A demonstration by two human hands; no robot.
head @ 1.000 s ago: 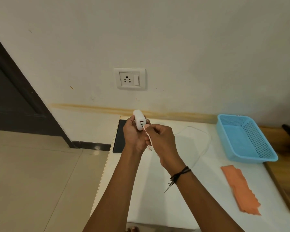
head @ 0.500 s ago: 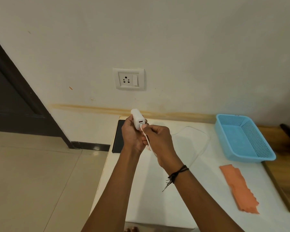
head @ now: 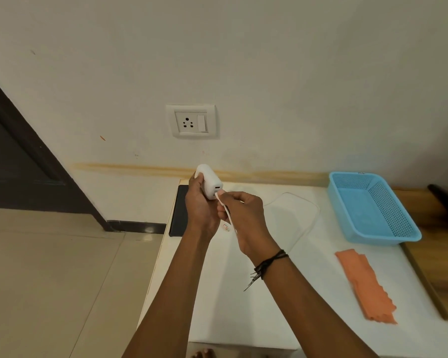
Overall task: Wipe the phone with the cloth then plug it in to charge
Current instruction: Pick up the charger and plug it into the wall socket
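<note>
Phone (head: 178, 210), dark and flat, lies at the far left corner of the white table (head: 243, 293), partly hidden behind the left hand (head: 201, 210). That hand is closed around a white charger adapter (head: 209, 183), held up above the table with its port face turned toward the right hand (head: 243, 218). The right hand's fingers pinch the white cable (head: 226, 210) right at the adapter's ports; the cable's other end hangs just beneath the hands, and a loop of it lies on the table to the right. A wall socket (head: 190, 121) sits above the hands. The orange cloth (head: 365, 288) lies flat near the right edge, just nearer than the blue basket (head: 373, 202).
</note>
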